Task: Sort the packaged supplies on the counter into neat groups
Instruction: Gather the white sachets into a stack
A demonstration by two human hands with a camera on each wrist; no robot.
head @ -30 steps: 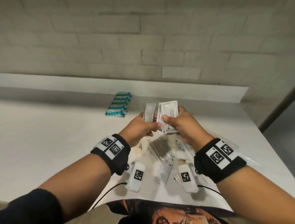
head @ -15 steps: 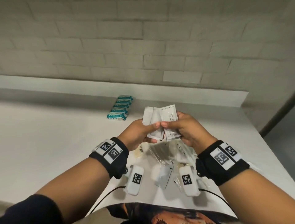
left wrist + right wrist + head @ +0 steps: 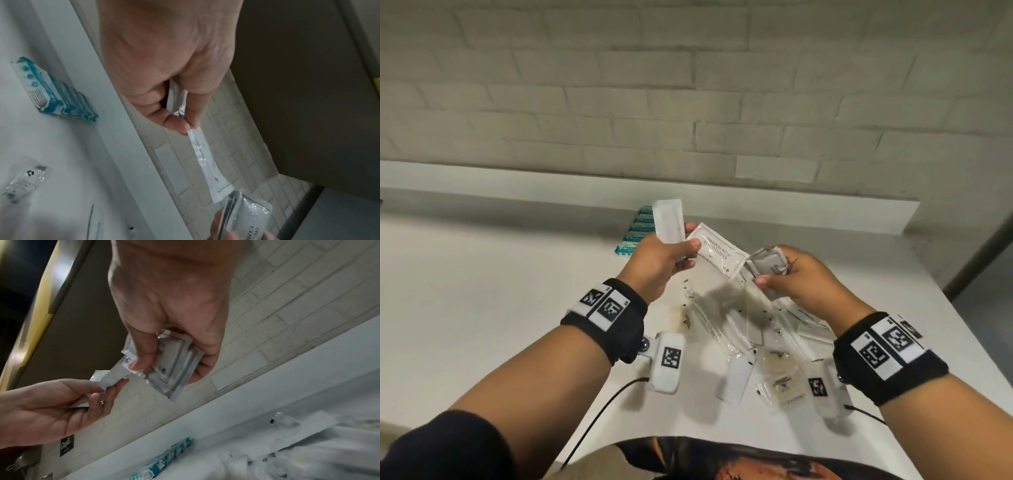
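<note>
Nearest the person, clear packets (image 3: 756,346) are lying scattered on the white counter (image 3: 482,291). Above them, the right hand (image 3: 804,277) is gripping a small stack of sachets (image 3: 768,265), fingers curled round it. The left hand (image 3: 657,263) is pinching a shampoo sachet (image 3: 717,250) by its corner and holding a white packet (image 3: 669,221) upright. Farther back, teal packs (image 3: 638,233) are sitting in a neat row near the wall (image 3: 688,85).

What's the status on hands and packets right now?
Left hand pinches shampoo sachet plus a plain white packet. Right hand grips sachet stack. Teal packs grouped; loose packets below hands unsorted.
</note>
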